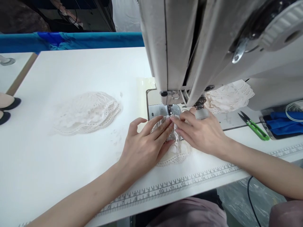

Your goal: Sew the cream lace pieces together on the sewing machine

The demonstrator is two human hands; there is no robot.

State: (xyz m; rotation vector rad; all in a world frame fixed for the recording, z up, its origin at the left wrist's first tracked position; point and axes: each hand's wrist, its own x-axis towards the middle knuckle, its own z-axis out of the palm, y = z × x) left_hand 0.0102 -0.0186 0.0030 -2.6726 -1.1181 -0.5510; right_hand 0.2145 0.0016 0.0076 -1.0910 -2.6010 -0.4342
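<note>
A white lace piece [178, 153] with eyelet holes and a scalloped edge lies under the sewing machine's presser foot [169, 109]. My left hand [148, 143] rests on its left side, fingers stretched out and spread, fingertips close to the foot. On the right side, my right hand [201, 130] has its fingers bent and drawn together on a gathered fold of the lace. The two hands' fingertips nearly meet in front of the needle area. Part of the lace is hidden beneath the fingers, and the needle itself is hard to make out.
The sewing machine head [180, 44] overhangs the work. A lace stack [87, 112] lies at left, another lace pile [230, 96] behind my right hand. Green thread snips [257, 127] and a phone with blue cloth [285, 123] sit at right. A ruler tape [163, 191] lines the front edge.
</note>
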